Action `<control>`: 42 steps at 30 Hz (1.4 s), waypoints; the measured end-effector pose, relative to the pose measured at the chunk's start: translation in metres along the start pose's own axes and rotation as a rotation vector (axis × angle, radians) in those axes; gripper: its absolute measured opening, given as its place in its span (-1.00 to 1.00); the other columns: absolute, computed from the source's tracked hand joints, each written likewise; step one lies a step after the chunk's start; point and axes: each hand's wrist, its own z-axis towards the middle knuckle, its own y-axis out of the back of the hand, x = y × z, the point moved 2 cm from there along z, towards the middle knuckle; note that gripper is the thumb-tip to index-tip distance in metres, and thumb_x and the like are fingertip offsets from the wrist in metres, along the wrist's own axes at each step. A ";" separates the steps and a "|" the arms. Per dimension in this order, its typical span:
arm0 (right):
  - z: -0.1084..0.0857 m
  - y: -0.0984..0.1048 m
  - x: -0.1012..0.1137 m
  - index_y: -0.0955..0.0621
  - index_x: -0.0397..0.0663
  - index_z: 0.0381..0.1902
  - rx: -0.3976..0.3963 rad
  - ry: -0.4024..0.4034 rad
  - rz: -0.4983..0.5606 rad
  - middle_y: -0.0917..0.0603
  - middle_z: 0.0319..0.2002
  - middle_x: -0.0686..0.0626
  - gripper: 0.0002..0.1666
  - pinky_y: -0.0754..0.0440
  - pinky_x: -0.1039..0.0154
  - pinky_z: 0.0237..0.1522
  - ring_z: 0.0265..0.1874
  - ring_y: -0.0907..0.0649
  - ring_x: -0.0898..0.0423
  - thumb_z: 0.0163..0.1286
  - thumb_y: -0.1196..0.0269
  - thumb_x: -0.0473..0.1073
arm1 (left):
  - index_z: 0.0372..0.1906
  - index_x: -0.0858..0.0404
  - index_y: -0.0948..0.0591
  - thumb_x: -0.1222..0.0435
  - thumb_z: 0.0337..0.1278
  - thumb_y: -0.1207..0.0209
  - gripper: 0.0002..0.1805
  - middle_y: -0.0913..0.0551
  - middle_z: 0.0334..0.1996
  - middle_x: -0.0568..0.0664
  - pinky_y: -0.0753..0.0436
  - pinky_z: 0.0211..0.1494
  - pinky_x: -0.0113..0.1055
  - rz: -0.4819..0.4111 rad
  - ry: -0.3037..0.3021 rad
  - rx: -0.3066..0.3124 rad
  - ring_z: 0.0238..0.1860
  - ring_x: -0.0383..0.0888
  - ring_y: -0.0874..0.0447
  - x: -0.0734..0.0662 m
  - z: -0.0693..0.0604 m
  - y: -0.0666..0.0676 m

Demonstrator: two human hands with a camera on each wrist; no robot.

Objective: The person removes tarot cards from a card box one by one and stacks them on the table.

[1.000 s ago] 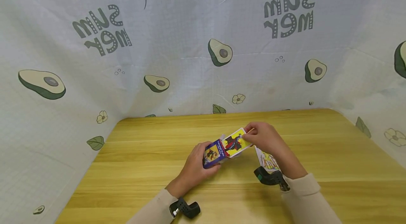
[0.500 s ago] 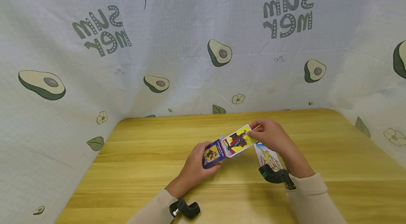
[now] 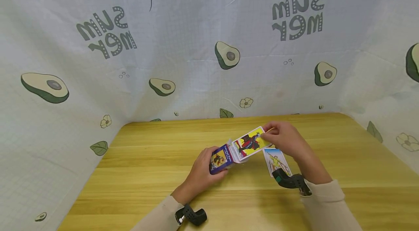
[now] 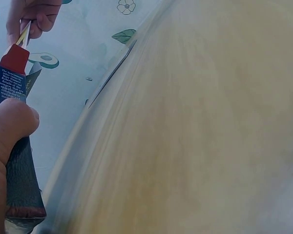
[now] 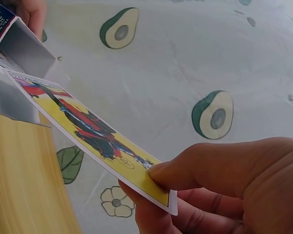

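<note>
My left hand [image 3: 203, 168] grips a blue tarot card box [image 3: 218, 159], tilted up to the right, its flaps open at the upper end. In the left wrist view the thumb presses along the side of the box [image 4: 20, 161]. My right hand [image 3: 284, 139] pinches a yellow-faced tarot card [image 3: 250, 144] by its far end, thumb on top and fingers beneath. The card's other end lies at the mouth of the box, as the right wrist view shows for the card [image 5: 95, 129]. More cards [image 3: 276, 162] lie on the table under my right wrist.
A wooden table [image 3: 147, 172] spreads under both hands. Behind it and at the sides hangs a pale cloth [image 3: 193, 23] printed with avocados. A black wrist camera mount [image 3: 289, 180] on the right arm partly covers the lying cards.
My right hand has moved up and right, drawing the yellow-faced card almost wholly out of the box. The left hand and box have stayed in place. More of the lying cards shows.
</note>
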 end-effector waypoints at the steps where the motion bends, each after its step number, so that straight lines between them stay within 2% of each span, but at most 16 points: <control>1: -0.001 0.001 -0.001 -0.56 -0.30 -0.02 -0.001 -0.002 0.000 -0.69 -0.22 -0.20 -0.62 -0.54 0.22 -0.38 -0.35 -0.57 -0.01 0.32 -0.24 -0.14 | 0.30 0.15 -0.32 0.05 -0.03 -0.40 -0.21 -0.49 0.06 0.00 -0.52 0.01 -0.29 0.002 -0.002 0.000 -0.05 -0.21 -0.44 0.000 0.000 0.000; 6: -0.003 0.007 -0.005 -0.52 -0.33 0.02 -0.011 -0.012 0.010 -0.68 -0.19 -0.24 -0.59 -0.58 0.22 -0.38 -0.36 -0.59 -0.02 0.35 -0.22 -0.13 | 0.31 0.15 -0.31 0.06 -0.04 -0.40 -0.20 -0.49 0.07 0.00 -0.53 0.01 -0.29 0.002 0.005 0.005 -0.04 -0.21 -0.44 0.000 0.000 0.000; 11: -0.004 0.010 -0.010 -0.46 -0.38 0.08 -0.002 -0.032 0.070 -0.65 -0.14 -0.31 -0.57 -0.65 0.21 -0.37 -0.40 -0.62 0.01 0.40 -0.18 -0.16 | 0.31 0.15 -0.31 0.05 -0.05 -0.41 -0.19 -0.49 0.07 -0.01 -0.53 0.00 -0.30 0.001 0.010 0.002 -0.04 -0.22 -0.44 0.001 0.000 -0.001; 16: -0.004 0.010 -0.010 -0.40 -0.39 0.12 0.001 -0.045 0.138 -0.57 -0.08 -0.37 -0.59 -0.68 0.16 -0.32 -0.31 -0.65 -0.04 0.45 -0.11 -0.20 | 0.31 0.14 -0.31 0.05 -0.05 -0.41 -0.20 -0.49 0.06 -0.01 -0.53 -0.01 -0.30 0.001 0.004 -0.003 -0.05 -0.22 -0.44 0.002 -0.001 -0.001; 21: -0.005 0.010 -0.010 -0.39 -0.31 0.17 -0.002 -0.045 0.162 -0.52 -0.10 -0.34 -0.59 -0.68 0.17 -0.32 -0.32 -0.64 -0.06 0.50 -0.04 -0.15 | 0.30 0.15 -0.32 0.05 -0.03 -0.40 -0.21 -0.49 0.06 0.00 -0.53 -0.01 -0.31 0.002 -0.009 -0.005 -0.05 -0.21 -0.44 0.001 0.000 0.000; 26: -0.004 0.013 -0.011 -0.38 -0.23 0.21 0.001 -0.041 0.143 -0.53 -0.15 -0.31 -0.60 -0.68 0.17 -0.33 -0.43 -0.65 -0.01 0.51 -0.02 -0.14 | 0.31 0.16 -0.31 0.05 -0.04 -0.40 -0.19 -0.49 0.07 -0.01 -0.53 0.00 -0.30 -0.001 0.003 0.000 -0.04 -0.22 -0.44 0.000 0.000 0.000; 32: -0.004 0.014 -0.014 -0.34 -0.29 0.22 0.002 -0.029 0.094 -0.49 -0.14 -0.35 -0.52 -0.68 0.15 -0.31 -0.42 -0.66 -0.02 0.37 -0.12 -0.29 | 0.32 0.17 -0.31 0.07 -0.04 -0.41 -0.19 -0.49 0.08 -0.01 -0.53 0.02 -0.28 -0.005 0.014 0.004 -0.03 -0.22 -0.44 0.000 0.000 0.000; 36: -0.003 0.015 -0.016 -0.33 -0.29 0.24 -0.008 -0.019 0.063 -0.50 -0.13 -0.35 -0.47 -0.66 0.14 -0.29 -0.40 -0.66 -0.04 0.34 -0.15 -0.30 | 0.32 0.19 -0.31 0.06 -0.04 -0.40 -0.19 -0.49 0.08 0.00 -0.53 0.02 -0.28 0.000 0.002 -0.001 -0.03 -0.21 -0.44 0.001 0.000 -0.001; 42: -0.003 0.018 -0.018 -0.37 -0.19 0.27 -0.044 -0.036 0.028 -0.54 -0.20 -0.27 -0.46 -0.50 0.20 -0.40 -0.38 -0.55 -0.06 0.32 -0.13 -0.30 | 0.32 0.19 -0.31 0.05 -0.03 -0.40 -0.18 -0.49 0.09 0.00 -0.53 0.01 -0.28 0.000 -0.006 -0.005 -0.03 -0.21 -0.44 0.002 -0.001 -0.001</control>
